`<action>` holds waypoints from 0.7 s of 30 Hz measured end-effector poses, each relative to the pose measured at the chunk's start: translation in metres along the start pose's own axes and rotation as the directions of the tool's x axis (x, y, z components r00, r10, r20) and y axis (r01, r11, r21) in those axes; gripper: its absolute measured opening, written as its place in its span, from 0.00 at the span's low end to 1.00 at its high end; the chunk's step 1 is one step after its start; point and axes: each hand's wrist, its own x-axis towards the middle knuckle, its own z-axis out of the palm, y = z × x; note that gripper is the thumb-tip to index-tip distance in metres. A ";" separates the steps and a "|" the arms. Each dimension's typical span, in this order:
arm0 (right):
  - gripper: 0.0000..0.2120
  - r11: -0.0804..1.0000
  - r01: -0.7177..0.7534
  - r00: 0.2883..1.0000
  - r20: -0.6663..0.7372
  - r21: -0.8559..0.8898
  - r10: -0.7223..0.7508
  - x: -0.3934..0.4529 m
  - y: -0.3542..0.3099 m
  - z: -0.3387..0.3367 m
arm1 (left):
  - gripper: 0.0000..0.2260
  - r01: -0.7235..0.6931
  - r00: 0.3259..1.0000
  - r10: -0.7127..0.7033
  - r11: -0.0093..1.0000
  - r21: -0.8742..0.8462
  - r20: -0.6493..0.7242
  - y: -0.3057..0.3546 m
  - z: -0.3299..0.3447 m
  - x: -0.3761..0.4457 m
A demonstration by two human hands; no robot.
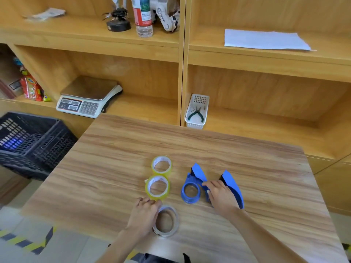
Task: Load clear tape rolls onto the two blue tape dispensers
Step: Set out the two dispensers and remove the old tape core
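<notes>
Fingers (150, 203) touch a clear tape roll (166, 221) (flat, pale, empty core).

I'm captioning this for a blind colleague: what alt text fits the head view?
A person's left hand grips a clear tape roll on a wooden table, while the right hand rests on one of two blue tape dispensers. Two yellowish tape rolls lie beyond.

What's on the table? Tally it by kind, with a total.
Yellowish tape rolls: 2, far and near
Clear tape roll: 1, under the left hand
Blue tape dispensers: 2, one free, one under the right hand
Total: 5
</notes>
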 end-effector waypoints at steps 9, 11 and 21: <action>0.19 0.998 -0.053 0.997 0.054 0.026 0.051 0.023 -0.045 0.000 | 0.11 -0.116 0.993 0.116 0.990 -0.083 0.004 -0.018 0.004 0.013; 0.20 0.997 -0.070 0.996 0.063 0.040 0.067 0.027 -0.051 0.001 | 0.11 -0.087 0.996 0.088 0.983 -0.160 -0.003 -0.028 0.004 0.023; 0.19 0.964 -0.249 0.964 0.121 0.093 0.237 0.016 -0.066 0.017 | 0.23 -0.263 0.943 0.276 0.961 -0.088 0.188 -0.059 0.028 0.067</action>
